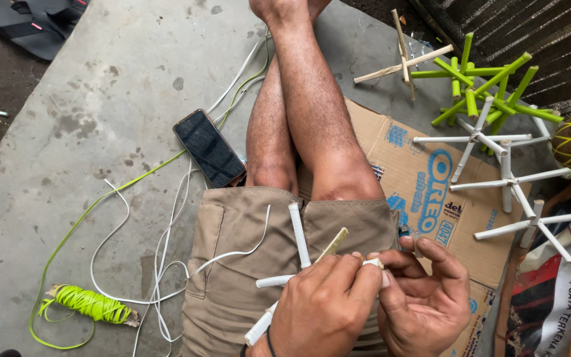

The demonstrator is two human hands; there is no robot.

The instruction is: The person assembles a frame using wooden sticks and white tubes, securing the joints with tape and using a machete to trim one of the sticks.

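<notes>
Flattened cardboard box (pixel 424 178) lay under the legs, white star frames (pixel 507 182) on its right part, phone (pixel 209 148) left of it, left hand (pixel 325 307) and right hand (pixel 424 301) at its near edge pinching a white-wrapped stick frame (pixel 299 258), green cord bundle (pixel 90 304) far left.

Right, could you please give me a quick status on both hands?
Left hand and right hand both shut on the white-wrapped stick cross over the lap. White cord trails off it. Nothing in the way.
</notes>
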